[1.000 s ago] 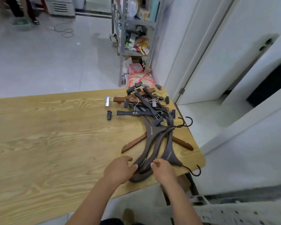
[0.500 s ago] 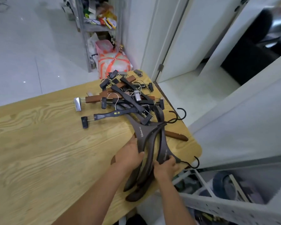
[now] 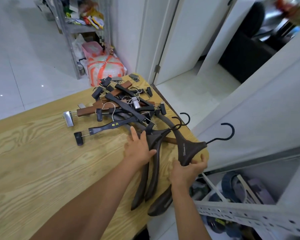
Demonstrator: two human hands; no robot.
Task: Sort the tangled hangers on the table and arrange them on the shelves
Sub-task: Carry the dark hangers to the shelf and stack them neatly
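Note:
A tangled pile of clip hangers [image 3: 123, 104], black and brown with metal clips, lies at the far right end of the wooden table [image 3: 42, 161]. Nearer me lie two dark brown coat hangers [image 3: 153, 170] with black hooks. My left hand [image 3: 139, 149] rests on them, fingers mostly straight, thumb hooked over one arm. My right hand [image 3: 189, 170] grips the arm of a third dark coat hanger [image 3: 189, 149], which is pulled to the right and lifted off the others, its hook pointing up right.
A white perforated metal shelf [image 3: 249, 215] with blurry items in it stands at lower right, just beside the table's edge. A second metal rack [image 3: 87, 28] and wrapped bundles [image 3: 106, 68] stand beyond the table. White door panels [image 3: 180, 40] are at right.
My right hand has drawn one coat hanger out to the right, away from the other two. My left hand has slid up the remaining hangers. The view has tilted down and right.

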